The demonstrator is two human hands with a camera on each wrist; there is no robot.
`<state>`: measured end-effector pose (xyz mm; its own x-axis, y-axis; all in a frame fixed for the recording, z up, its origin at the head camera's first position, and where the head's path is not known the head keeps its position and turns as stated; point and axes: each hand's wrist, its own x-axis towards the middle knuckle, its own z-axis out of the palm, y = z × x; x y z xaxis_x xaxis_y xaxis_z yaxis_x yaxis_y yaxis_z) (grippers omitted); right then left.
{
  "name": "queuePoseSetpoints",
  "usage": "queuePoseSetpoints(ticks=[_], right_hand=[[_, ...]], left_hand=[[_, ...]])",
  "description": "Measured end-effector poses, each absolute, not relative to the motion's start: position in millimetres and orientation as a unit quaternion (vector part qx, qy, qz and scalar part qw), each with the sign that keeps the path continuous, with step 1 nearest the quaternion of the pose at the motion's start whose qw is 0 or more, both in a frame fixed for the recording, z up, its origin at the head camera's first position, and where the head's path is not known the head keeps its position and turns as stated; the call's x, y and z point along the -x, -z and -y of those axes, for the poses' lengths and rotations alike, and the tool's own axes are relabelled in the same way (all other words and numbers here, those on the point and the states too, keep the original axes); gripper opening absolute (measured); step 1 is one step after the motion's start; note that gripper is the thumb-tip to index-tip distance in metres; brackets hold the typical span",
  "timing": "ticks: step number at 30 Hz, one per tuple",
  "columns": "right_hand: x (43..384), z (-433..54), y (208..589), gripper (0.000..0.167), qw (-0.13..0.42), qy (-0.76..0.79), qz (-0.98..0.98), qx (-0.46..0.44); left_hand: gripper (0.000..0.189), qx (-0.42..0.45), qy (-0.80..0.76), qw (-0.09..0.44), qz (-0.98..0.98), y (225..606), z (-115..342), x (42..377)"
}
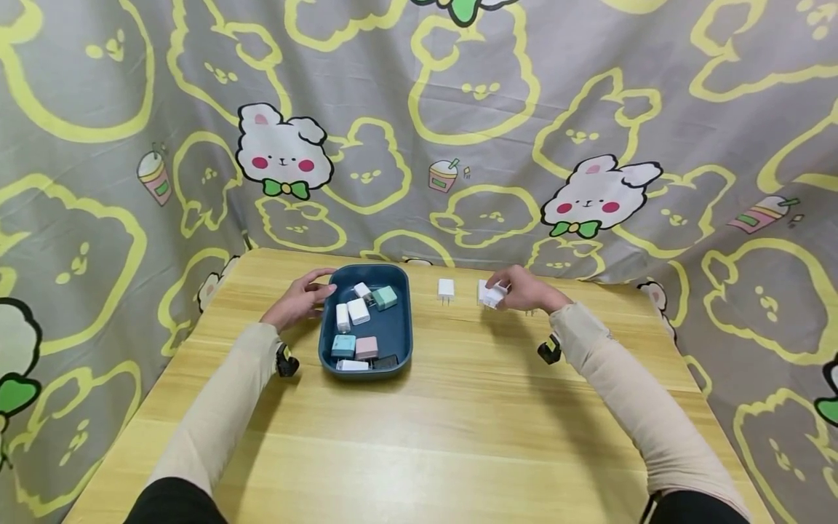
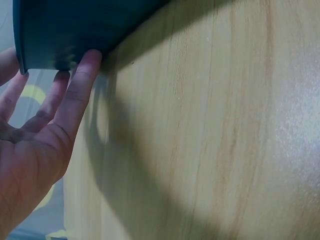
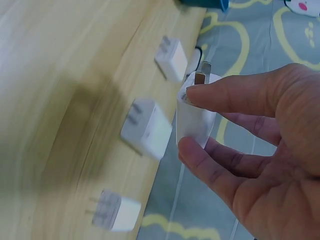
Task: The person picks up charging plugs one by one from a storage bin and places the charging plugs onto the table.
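My right hand (image 1: 524, 287) pinches a white charger plug (image 3: 196, 112) between thumb and fingers, above the table's far edge. Its metal prongs stick out past the thumb in the right wrist view. Beyond it, three white charger plugs lie in a row: one near the tray (image 3: 172, 60), a middle one (image 3: 147, 131) and a third (image 3: 117, 212), mostly covered by the hand in the head view. My left hand (image 1: 297, 300) touches the left side of a dark blue tray (image 1: 409, 320), its fingers extended against the outer wall (image 2: 75, 30).
Inside the tray lie several chargers, among them a green one (image 1: 384, 298), a light blue one (image 1: 343, 346), a pink one (image 1: 366, 348) and a black one (image 1: 385, 362). A patterned curtain (image 1: 380, 87) hangs behind the wooden table (image 1: 425, 437).
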<state>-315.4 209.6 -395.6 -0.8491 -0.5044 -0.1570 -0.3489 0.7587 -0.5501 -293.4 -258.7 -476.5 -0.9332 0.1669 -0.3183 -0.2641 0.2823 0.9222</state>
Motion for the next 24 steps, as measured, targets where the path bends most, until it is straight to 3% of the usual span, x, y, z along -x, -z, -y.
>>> queuePoseSetpoints(ticks=[20, 24], right_hand=[[319.6, -287.5, 404.2, 0.044, 0.145, 0.259, -0.938, 0.181], [321.7, -298.7, 402.4, 0.05, 0.141, 0.264, -0.938, 0.175]], left_hand=[[0.053, 0.037, -0.599, 0.182, -0.779, 476.8, 257.0, 293.2], [0.054, 0.036, -0.599, 0.181, -0.779, 476.1, 258.5, 293.1]])
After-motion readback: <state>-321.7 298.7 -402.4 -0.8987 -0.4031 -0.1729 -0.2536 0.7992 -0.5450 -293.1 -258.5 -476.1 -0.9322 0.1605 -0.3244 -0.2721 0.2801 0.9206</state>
